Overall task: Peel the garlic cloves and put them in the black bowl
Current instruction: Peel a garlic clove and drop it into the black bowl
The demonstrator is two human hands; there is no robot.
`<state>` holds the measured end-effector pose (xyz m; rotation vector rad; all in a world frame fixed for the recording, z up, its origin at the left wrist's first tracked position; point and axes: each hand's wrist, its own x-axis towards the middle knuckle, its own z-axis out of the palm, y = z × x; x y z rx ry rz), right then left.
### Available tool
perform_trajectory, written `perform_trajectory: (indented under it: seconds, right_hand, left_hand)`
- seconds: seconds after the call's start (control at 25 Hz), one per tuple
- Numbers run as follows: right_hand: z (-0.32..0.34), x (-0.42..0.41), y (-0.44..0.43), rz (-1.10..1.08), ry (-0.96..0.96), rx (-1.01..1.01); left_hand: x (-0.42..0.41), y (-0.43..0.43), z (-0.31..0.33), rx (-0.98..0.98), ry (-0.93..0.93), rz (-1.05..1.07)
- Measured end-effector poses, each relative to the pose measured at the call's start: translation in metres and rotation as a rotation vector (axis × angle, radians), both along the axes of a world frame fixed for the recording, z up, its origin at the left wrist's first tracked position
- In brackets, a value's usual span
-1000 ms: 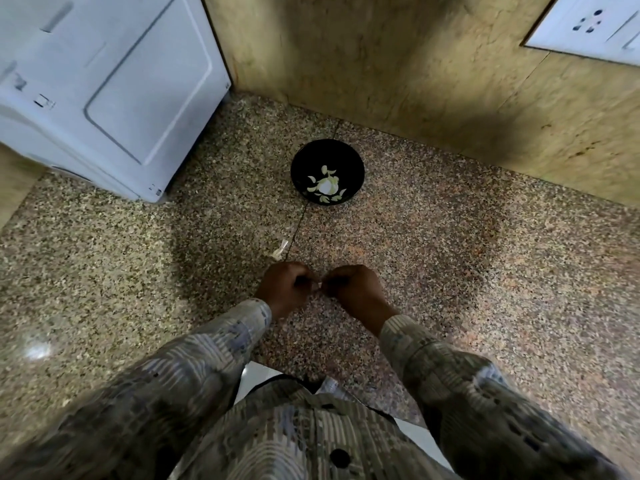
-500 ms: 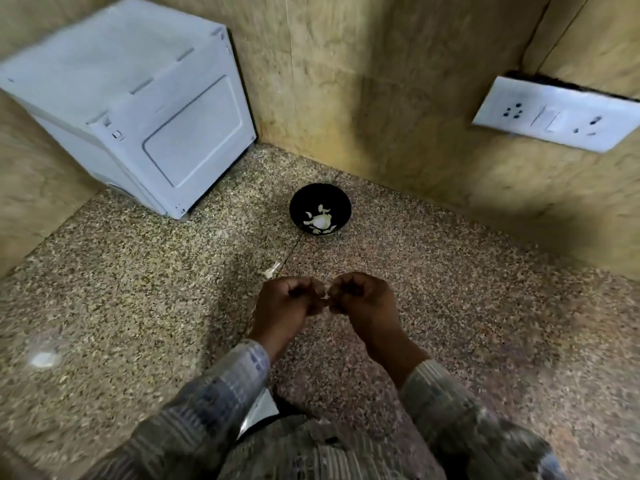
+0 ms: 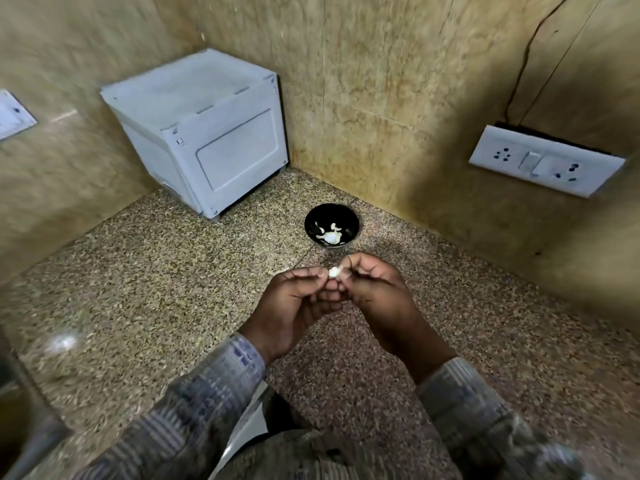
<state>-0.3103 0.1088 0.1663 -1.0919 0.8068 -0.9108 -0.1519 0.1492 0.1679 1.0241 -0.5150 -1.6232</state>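
Note:
A small white garlic clove (image 3: 334,271) is pinched between the fingertips of my left hand (image 3: 298,303) and my right hand (image 3: 374,296), which meet above the speckled stone counter. Both hands are raised with their palms turned partly up. Just beyond them, near the corner of the walls, stands the black bowl (image 3: 313,220), which holds several pale garlic pieces (image 3: 330,235). The frame is somewhat blurred, so I cannot tell how much skin is on the clove.
A white box-shaped appliance (image 3: 204,133) stands at the back left against the wall. A white switch and socket plate (image 3: 543,161) sits on the right wall, another plate (image 3: 14,116) on the left wall. The granite counter (image 3: 156,289) spreads around my hands.
My hands have lifted up off the counter with the clove and turned palms upward. The camera has tilted up, so more of the walls and the appliance shows.

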Motion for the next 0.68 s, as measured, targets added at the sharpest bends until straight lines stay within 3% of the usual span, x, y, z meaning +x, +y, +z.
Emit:
perform_trajectory:
  seconds: [0.24, 0.44, 0.68]
  right_hand:
    - [0.018, -0.006, 0.012, 0.119, -0.281, 0.120]
    - [0.026, -0.004, 0.022, -0.060, -0.084, -0.023]
    - [0.044, -0.001, 0.034, -0.124, 0.066, -0.168]
  left_hand:
    - [-0.006, 0.017, 0.021, -0.022, -0.008, 0.042]
    - [-0.002, 0.027, 0.035, -0.067, -0.146, 0.156]
    - [-0.011, 0.042, 0.049, -0.127, -0.298, 0.195]
